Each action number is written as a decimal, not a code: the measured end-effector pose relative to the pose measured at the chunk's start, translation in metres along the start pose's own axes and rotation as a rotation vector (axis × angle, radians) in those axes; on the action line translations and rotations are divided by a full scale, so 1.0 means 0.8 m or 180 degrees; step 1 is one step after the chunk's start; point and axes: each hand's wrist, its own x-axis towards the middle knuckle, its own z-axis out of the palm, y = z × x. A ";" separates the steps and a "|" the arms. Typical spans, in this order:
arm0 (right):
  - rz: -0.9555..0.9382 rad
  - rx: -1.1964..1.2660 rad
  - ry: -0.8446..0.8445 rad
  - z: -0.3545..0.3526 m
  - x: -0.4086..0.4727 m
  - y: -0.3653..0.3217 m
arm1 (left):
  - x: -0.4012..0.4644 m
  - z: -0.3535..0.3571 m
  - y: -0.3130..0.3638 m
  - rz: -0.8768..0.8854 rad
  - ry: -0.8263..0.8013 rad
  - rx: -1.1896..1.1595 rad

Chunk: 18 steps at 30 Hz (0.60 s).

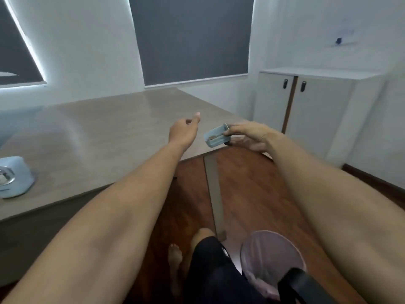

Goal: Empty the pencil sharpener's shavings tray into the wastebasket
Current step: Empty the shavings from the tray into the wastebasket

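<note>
Forearms fill the near view, both reaching out past the desk (114,128) corner. Right hand (252,137) pinches the pale blue shavings tray (215,138) by one end, brown shavings inside, tray just beyond the desk corner over the floor. Left hand (185,130) is loose, half-curled, holding nothing, just above the desk edge. Pencil sharpener (13,177) sits on the desk's near left, cut by the frame. Wastebasket (270,257) stands on the floor well below the desk corner, close to the feet. Best move, likely: keep the tray level, lower it over the basket mouth, then tip. Basket's inside is blurry, its lower rim hidden by a dark object; fingertip contact is hard to make out.
</note>
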 end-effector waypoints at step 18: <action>0.1133 0.0375 0.1070 -0.287 -0.100 0.280 | -0.123 0.378 -0.161 -0.0772 -0.1745 0.0343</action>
